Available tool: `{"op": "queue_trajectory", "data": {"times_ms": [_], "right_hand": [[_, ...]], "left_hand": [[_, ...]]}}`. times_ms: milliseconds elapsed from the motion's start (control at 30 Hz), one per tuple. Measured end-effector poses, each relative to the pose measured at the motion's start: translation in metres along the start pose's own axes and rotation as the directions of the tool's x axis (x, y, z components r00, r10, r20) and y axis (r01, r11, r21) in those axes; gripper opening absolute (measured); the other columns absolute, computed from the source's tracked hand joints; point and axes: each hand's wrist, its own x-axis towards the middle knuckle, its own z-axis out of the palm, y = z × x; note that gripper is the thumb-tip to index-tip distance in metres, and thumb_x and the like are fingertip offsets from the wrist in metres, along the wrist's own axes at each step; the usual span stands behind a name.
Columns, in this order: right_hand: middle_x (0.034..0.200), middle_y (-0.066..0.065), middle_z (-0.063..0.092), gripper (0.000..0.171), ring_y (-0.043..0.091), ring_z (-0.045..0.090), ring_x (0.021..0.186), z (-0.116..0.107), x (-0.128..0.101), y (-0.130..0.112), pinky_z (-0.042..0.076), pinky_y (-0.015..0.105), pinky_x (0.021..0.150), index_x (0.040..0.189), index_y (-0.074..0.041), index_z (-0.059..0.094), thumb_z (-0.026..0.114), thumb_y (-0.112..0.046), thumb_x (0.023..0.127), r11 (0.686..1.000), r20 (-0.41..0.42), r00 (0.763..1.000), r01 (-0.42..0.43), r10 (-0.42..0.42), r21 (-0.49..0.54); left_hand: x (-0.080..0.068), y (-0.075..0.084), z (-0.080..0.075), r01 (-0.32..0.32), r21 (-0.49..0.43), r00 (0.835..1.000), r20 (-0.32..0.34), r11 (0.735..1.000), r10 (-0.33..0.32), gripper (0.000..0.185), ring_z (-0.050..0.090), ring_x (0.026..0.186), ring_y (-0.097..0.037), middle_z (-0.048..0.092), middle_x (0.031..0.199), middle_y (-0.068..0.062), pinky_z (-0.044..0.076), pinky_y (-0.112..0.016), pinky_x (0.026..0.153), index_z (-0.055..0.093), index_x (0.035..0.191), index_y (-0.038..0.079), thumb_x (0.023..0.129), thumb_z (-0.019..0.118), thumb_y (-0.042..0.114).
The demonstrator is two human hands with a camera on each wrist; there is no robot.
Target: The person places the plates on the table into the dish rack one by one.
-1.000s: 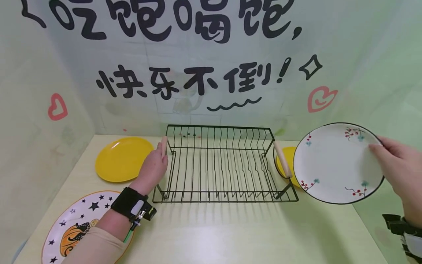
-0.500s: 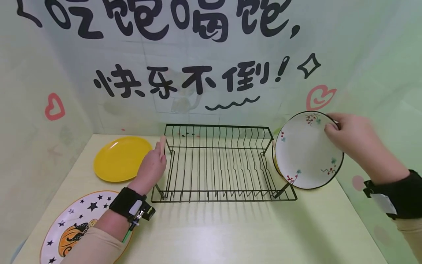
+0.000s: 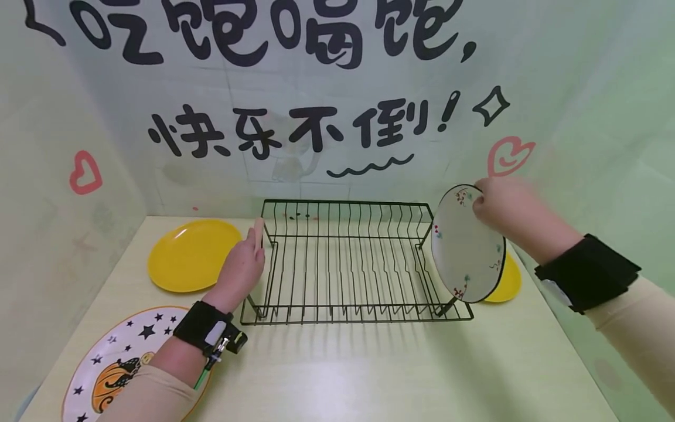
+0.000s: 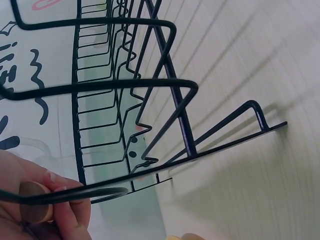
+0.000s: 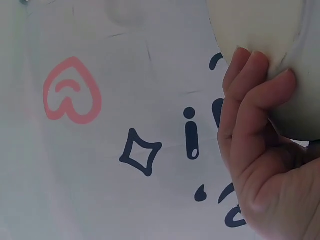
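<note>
My right hand (image 3: 508, 211) pinches the upper right rim of a white plate (image 3: 464, 246) with a dark edge and small red and teal sprigs. The plate stands steeply tilted at the right end of a black wire dish rack (image 3: 343, 306), hiding that end's handle. Whether it touches the rack I cannot tell. In the right wrist view the fingers (image 5: 257, 95) lie against the back of the plate (image 5: 260, 30). My left hand (image 3: 241, 264) grips the wooden handle (image 3: 258, 233) at the rack's left end; the left wrist view shows the fingers curled round it.
A yellow plate (image 3: 184, 258) lies left of the rack, and another yellow plate (image 3: 508, 281) is partly hidden behind the white one. At front left, a pumpkin-and-star plate (image 3: 132, 328) lies under my left forearm. A lettered backdrop (image 3: 316, 76) rises behind the table.
My right hand has carried the white plate leftward to the rack's right end and turned it more edge-on. My left hand has stayed on the handle.
</note>
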Motion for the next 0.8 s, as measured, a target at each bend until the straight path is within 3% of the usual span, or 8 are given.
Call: {"op": "queue_trajectory", "data": {"times_ms": [133, 233, 433, 600, 800], "right_hand": [[0.071, 0.015, 0.051, 0.018, 0.026, 0.046, 0.058, 0.003, 0.005, -0.01, 0.034, 0.03, 0.05, 0.094, 0.006, 0.056, 0.042, -0.001, 0.086, 1.0, 0.068, 0.997, -0.022, 0.023, -0.012], [0.063, 0.01, 0.041, 0.016, 0.022, 0.038, 0.05, 0.006, 0.009, -0.015, 0.03, 0.028, 0.046, 0.09, 0.004, 0.055, 0.04, 0.001, 0.085, 1.0, 0.092, 0.996, -0.006, 0.006, -0.007], [0.06, 0.006, 0.032, 0.014, 0.019, 0.032, 0.047, 0.014, 0.013, -0.023, 0.027, 0.028, 0.046, 0.081, 0.001, 0.054, 0.041, 0.002, 0.085, 0.998, 0.048, 0.997, 0.058, -0.058, 0.017], [0.055, 0.002, 0.026, 0.024, 0.018, 0.03, 0.045, 0.026, 0.021, -0.03, 0.024, 0.026, 0.044, 0.062, -0.005, 0.047, 0.042, 0.002, 0.085, 0.994, -0.002, 0.995, 0.099, -0.099, -0.051], [0.055, 0.001, 0.024, 0.028, 0.017, 0.031, 0.046, 0.042, 0.03, -0.035, 0.024, 0.026, 0.045, 0.06, -0.007, 0.044, 0.04, 0.004, 0.086, 0.988, -0.013, 0.99, 0.139, -0.14, -0.071]], "left_hand": [[0.001, 0.0, 0.001, -0.01, -0.007, 1.0, -0.001, 1.0, 0.01, 0.062, 0.042, 0.054, -0.019, 0.046, 0.073, -0.011, 0.041, -0.027, 0.049, 0.012, 0.148, -0.007, 0.1, 0.043, 0.016], [0.001, 0.0, 0.001, -0.015, -0.012, 1.0, -0.006, 1.0, 0.015, 0.062, 0.043, 0.054, -0.019, 0.048, 0.075, -0.012, 0.042, -0.027, 0.049, 0.013, 0.148, -0.007, 0.1, 0.044, 0.016], [0.002, -0.001, 0.001, -0.005, -0.004, 1.0, -0.013, 1.0, 0.005, 0.062, 0.043, 0.055, -0.02, 0.05, 0.076, -0.013, 0.043, -0.027, 0.05, 0.014, 0.148, -0.007, 0.1, 0.044, 0.016], [0.002, -0.002, 0.0, 0.014, -0.023, 1.0, -0.006, 1.0, -0.014, 0.062, 0.043, 0.053, -0.02, 0.049, 0.076, -0.013, 0.042, -0.026, 0.048, 0.012, 0.149, -0.006, 0.1, 0.043, 0.017], [0.002, -0.002, 0.001, 0.02, -0.033, 1.0, -0.004, 0.999, -0.02, 0.062, 0.043, 0.053, -0.019, 0.051, 0.078, -0.014, 0.042, -0.027, 0.048, 0.012, 0.149, -0.005, 0.1, 0.043, 0.016]]}}
